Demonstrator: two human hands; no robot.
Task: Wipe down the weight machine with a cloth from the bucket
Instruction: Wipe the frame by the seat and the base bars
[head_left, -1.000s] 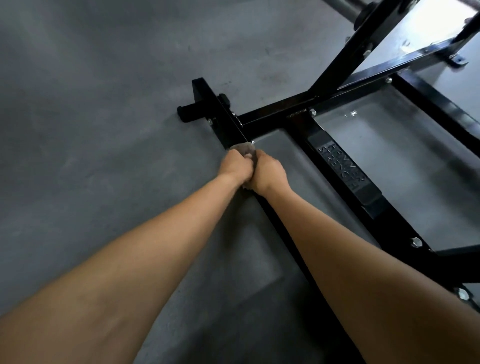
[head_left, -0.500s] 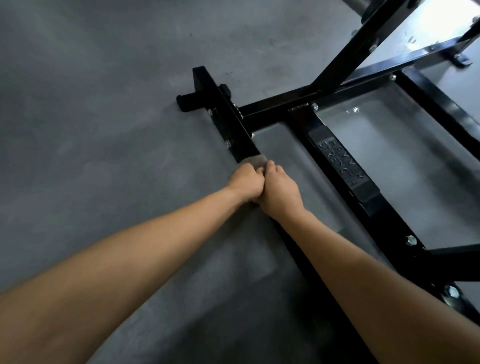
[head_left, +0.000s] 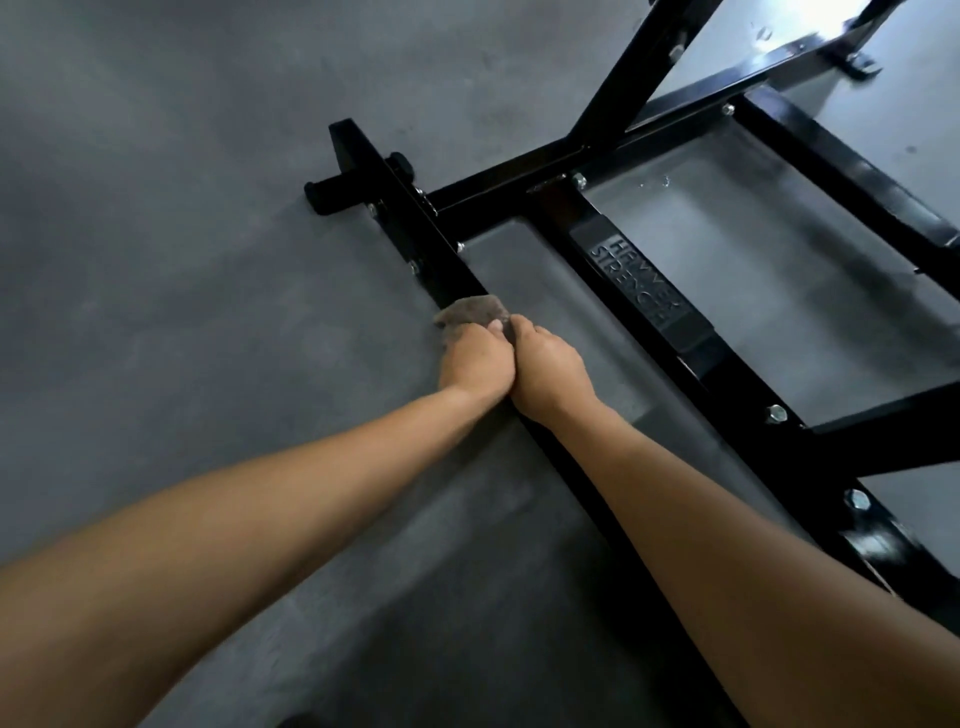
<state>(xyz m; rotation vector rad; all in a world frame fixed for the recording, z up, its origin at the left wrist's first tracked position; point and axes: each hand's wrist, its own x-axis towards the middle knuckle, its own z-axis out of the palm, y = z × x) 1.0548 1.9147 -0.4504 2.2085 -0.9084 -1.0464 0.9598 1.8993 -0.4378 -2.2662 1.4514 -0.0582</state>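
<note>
- Head view, looking down along two bare forearms to a black weight machine (head_left: 519, 174) standing on a grey floor (head_left: 182, 260).
- Left hand (head_left: 475, 364): curled tight into a fist, knuckles forward, fingers wrapped down onto a grey cloth (head_left: 470, 312).
- Right hand (head_left: 548, 371): likewise curled, pressed side to side against the left, fingertips tucked onto the near edge of the same cloth.
- Cloth bunched and draped across the top of the low base rail (head_left: 441, 260), just ahead of both fists, spilling a little over the rail's left side toward the floor.
- Rail running from the lower part of the picture away to a capped end at upper left, hidden beneath the hands and wrists.
- Beside the far end of the rail, a short black peg (head_left: 327, 189) jutting left, low over the floor.
- To the right, a parallel bar carrying a black footplate (head_left: 641, 293) with raised lettering, apart from the hands.
- Silver bolts (head_left: 775, 414) along that bar and at the joints.
- A slanted upright (head_left: 634, 67) rising from the cross member toward the top edge.
- No telling how much of the cloth lies folded beneath the fists.
</note>
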